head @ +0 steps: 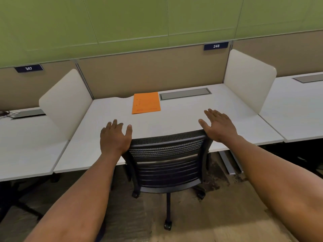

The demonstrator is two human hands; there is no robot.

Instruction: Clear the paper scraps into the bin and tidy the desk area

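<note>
An orange folder (146, 102) lies flat near the back of the white desk (174, 119). A black mesh office chair (167, 159) is pushed against the desk's front edge. My left hand (114, 137) hovers with fingers spread at the chair back's upper left corner. My right hand (219, 125) is spread above the chair back's upper right corner. Neither hand holds anything. No paper scraps or bin are in view.
White side dividers stand at the desk's left (66, 102) and right (250, 79). A grey cable hatch (185, 93) sits in the desk beside the folder. Neighbouring desks flank both sides, the left one with cables (5, 113). Number plates 247 and 248 hang on the beige back panel.
</note>
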